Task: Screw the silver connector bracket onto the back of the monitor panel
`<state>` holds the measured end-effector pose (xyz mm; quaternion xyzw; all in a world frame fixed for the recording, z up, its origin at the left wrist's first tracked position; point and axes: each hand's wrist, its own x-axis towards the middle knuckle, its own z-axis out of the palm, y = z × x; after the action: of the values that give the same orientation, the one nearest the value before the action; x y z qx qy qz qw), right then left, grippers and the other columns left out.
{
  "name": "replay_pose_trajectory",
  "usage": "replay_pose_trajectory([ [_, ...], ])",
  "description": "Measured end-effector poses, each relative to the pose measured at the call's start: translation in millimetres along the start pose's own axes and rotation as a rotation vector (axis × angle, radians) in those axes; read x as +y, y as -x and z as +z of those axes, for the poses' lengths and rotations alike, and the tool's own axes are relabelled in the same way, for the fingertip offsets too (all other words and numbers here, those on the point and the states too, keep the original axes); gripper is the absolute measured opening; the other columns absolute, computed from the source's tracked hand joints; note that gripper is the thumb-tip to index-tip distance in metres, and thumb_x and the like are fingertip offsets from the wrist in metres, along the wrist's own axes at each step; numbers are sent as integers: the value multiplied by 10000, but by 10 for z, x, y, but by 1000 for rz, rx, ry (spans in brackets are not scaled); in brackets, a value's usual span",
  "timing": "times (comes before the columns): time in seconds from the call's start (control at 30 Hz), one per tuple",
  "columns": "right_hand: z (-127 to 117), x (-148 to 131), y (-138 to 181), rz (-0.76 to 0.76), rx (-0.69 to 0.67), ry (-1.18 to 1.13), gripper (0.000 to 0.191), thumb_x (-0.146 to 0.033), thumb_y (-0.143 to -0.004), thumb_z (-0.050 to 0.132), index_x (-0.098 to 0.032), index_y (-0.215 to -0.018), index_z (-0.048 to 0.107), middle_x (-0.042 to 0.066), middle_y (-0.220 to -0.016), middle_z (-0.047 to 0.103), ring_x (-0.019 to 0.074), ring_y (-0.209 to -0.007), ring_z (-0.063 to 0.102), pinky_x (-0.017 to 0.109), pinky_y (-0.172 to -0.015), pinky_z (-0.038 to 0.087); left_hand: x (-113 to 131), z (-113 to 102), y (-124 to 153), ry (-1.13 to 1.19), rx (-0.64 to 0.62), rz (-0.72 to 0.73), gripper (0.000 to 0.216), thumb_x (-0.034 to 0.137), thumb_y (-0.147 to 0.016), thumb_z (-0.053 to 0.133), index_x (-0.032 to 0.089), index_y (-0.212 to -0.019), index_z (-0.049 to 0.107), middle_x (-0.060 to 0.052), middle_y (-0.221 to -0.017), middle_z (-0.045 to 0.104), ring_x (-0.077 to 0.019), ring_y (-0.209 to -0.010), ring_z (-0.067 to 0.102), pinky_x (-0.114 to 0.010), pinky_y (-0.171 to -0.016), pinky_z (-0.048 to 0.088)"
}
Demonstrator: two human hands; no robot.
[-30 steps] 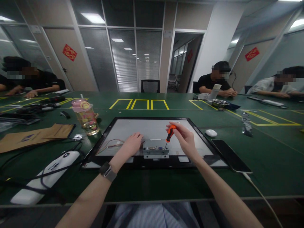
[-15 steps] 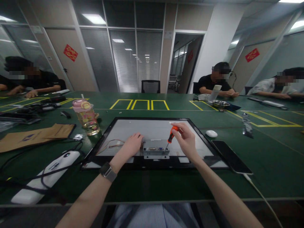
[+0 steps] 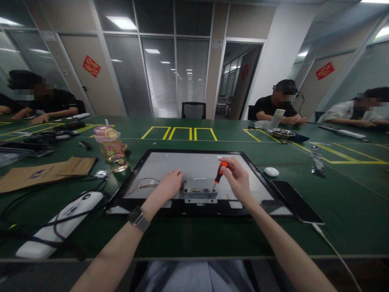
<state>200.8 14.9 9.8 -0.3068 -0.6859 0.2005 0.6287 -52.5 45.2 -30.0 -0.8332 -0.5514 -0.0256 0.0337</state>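
In my right hand [image 3: 237,177] is a screwdriver [image 3: 220,173] with an orange and black handle, gripped between thumb and fingers. Its thin shaft slants down to the right end of the connector row on a metal bracket [image 3: 197,196]. The exact tip contact is too small to make out. My left hand [image 3: 170,183] is closed against the bracket's left end, its fingertips partly hidden. Under both hands a black-framed display panel [image 3: 164,159] lies flat with its pale back up. Thin wires [image 3: 142,183] run across the panel, left of my hand.
Left of the panel stand a pink-lidded bottle [image 3: 112,151], a brown paper bag [image 3: 45,173] and a white power strip [image 3: 65,221] with black cables. To the right are a white case [image 3: 271,171] and a phone [image 3: 296,199] on a cable. Other people sit across the green table [image 3: 194,239].
The view has shifted very slightly. Both hands, the screwdriver and the bracket keep practically the same positions.
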Motion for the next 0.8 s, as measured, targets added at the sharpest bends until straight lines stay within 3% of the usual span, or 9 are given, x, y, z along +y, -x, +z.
replay_pose_trajectory([
  [0.13,1,-14,22,64,-51,-118,251,-293,-986,493,-284,-1172,660,59,-1079,700,218,-970,683,408,-876,529,12,-12,6,1,4,0,380,94,-945,374,124,-1280,552,-155,-1278,584,-265,-1147,581,-395,-972,464],
  [0.37,1,-10,-7,-13,29,43,192,-283,-896,645,-282,-1073,718,45,-954,654,204,-878,626,358,-779,520,6,-5,3,9,2,0,362,99,-943,392,126,-1261,562,-152,-1272,587,-265,-1143,580,-396,-978,464],
  [0.57,-16,-17,14,27,-38,-83,263,-273,-990,476,-289,-1152,682,58,-1083,708,223,-953,698,414,-870,530,10,-18,9,-8,0,6,369,93,-938,386,123,-1262,561,-152,-1272,584,-261,-1143,580,-388,-979,464],
  [0.8,-14,28,-15,-35,64,103,170,-272,-894,649,-272,-1046,725,54,-964,646,208,-892,629,364,-775,520,0,5,-5,-13,6,12,365,93,-932,402,132,-1257,562,-149,-1261,591,-256,-1129,587,-393,-981,467],
])
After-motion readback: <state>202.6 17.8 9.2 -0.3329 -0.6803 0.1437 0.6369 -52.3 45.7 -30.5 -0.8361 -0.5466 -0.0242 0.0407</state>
